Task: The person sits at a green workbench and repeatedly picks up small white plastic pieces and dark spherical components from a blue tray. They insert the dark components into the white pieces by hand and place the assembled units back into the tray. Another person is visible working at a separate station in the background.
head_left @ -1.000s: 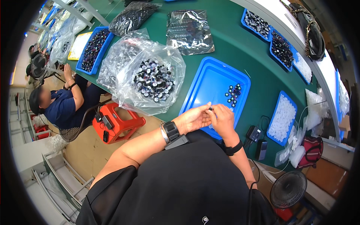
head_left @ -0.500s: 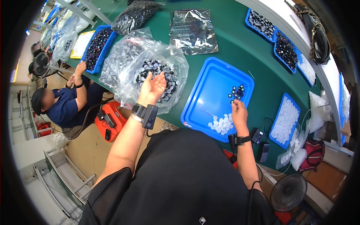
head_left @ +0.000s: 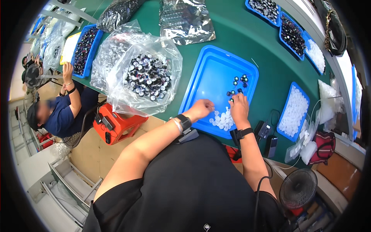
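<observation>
A large blue tray (head_left: 200, 73) lies in front of me on the green table. Several shiny dark round pieces (head_left: 244, 79) sit toward its right side, and a small heap of translucent white round pieces (head_left: 222, 120) is near its front. My left hand (head_left: 201, 109) reaches over the tray's near left edge, fingers curled together in a pinch. What it holds, if anything, cannot be made out. Beside the white heap, my right hand (head_left: 240, 110) has its fingertips closed on a dark round piece (head_left: 231, 100). An opened clear plastic bag (head_left: 172, 58) full of black-and-clear round pieces (head_left: 148, 75) stands to the left.
Flat dark bags (head_left: 187, 23) lie at the back. A tray of white pieces (head_left: 293, 110) stands right, near black devices and a cable (head_left: 264, 129); more blue trays (head_left: 292, 36) line the far right. A co-worker (head_left: 63, 106) sits left, beside a red stool (head_left: 119, 121).
My left hand has left the plastic bag and come right to the blue tray, its fingers now curled. My right hand has shifted slightly among the dark pieces. The view has moved a little.
</observation>
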Tool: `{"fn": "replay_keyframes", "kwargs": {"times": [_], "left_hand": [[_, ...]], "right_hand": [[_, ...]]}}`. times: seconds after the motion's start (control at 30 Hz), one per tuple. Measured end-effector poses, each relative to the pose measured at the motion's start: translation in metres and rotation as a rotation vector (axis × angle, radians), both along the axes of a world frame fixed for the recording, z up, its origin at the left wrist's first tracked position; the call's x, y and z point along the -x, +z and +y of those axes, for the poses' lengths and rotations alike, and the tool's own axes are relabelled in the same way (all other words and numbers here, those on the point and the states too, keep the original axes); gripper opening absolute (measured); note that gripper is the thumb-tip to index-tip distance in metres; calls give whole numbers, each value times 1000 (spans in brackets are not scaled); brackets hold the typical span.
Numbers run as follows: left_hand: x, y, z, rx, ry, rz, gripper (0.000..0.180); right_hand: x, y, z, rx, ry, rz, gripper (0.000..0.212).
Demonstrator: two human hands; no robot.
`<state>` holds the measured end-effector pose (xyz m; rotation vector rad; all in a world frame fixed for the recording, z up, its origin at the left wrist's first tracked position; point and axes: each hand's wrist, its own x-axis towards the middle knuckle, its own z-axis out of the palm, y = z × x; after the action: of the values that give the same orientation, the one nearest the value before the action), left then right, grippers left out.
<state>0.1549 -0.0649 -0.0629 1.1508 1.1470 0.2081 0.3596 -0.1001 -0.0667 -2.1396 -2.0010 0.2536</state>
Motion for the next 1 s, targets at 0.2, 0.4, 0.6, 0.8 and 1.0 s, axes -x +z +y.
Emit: {"fn": "replay_keyframes", "kwargs": {"times": [0.2,0.4,0.6,0.8,1.0], "left_hand": [[-35,-16,-16,-645,-447,430,26],[-20,-14,-18,-727,-595,479,23],[-20,-15,7,-779,-210,416,23],[-30,-3,-7,-826,-254,230,34],[-53,-31,-16,-740,-329,204,33]], "right_hand": [[-2,9,-10,83,37,-54,23],[-5,-7,-22,113,-36,79,21],[-8,9,-25,45,-154,361,18],[-3,47,-27,-71,-197,405,19],[1,47,-27,127,-486,1000,20]]}}
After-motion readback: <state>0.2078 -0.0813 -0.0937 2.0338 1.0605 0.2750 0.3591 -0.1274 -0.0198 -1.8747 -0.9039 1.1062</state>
